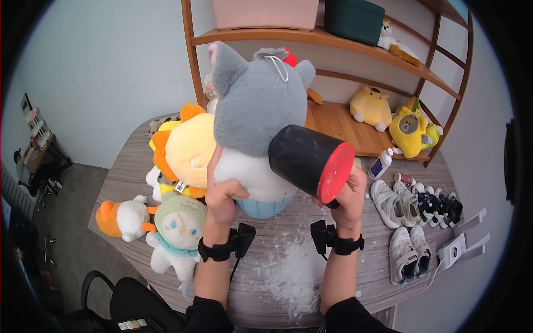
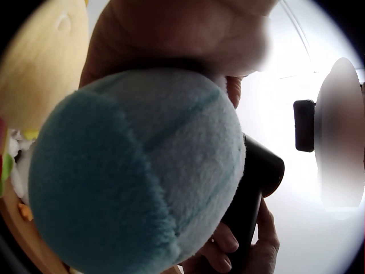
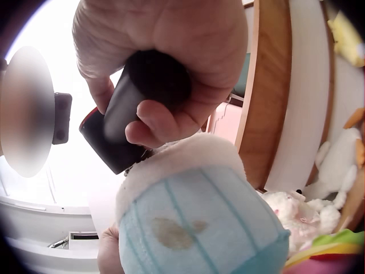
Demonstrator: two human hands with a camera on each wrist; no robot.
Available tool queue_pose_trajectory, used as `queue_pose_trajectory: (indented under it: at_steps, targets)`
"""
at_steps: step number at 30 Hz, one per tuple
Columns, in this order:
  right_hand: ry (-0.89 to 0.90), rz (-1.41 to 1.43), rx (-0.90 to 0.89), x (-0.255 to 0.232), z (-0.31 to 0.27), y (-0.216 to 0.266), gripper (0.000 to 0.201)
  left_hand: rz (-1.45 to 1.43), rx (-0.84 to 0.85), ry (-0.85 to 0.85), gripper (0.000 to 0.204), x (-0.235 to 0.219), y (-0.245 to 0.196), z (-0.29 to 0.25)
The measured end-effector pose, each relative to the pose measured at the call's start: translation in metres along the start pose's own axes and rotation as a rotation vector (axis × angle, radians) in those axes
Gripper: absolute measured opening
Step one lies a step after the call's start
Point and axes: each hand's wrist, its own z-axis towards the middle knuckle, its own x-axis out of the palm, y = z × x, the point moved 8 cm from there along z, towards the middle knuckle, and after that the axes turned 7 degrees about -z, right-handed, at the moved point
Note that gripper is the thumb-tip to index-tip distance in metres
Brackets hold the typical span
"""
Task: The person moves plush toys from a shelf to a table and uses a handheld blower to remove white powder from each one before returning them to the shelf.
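I held a grey-and-white plush (image 1: 258, 105) above the surface (image 1: 366, 275), the fingers of my left hand (image 1: 221, 197) grasping its side while those of my right hand (image 1: 351, 197) were clasped round the handle of a black tool (image 1: 300, 158), its red end turned my way and its dark end close to the white middle. A brown stain (image 3: 173, 233) marked the pale blue base. White powder (image 1: 291, 277) lay scattered below, between toys (image 1: 177, 222) on my left and shoes (image 1: 386, 202) on my right.

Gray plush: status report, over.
Left grip holds gray plush; right grip holds black device. Brown stain on plush's blue base. Yellow plush close beside left grip.
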Motion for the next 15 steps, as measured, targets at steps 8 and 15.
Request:
queue_pose_trajectory:
  at_steps: [8, 15]
  targets:
    - [0.011, -0.005, -0.005, 0.005, 0.0, 0.0, 0.05, 0.054, -0.071, 0.005, 0.087, 0.023, -0.014, 0.001]
    - [-0.098, 0.093, -0.058, 0.004, 0.002, 0.003, 0.038, 0.157, 0.032, 0.012, 0.081, 0.018, -0.011, 0.001]
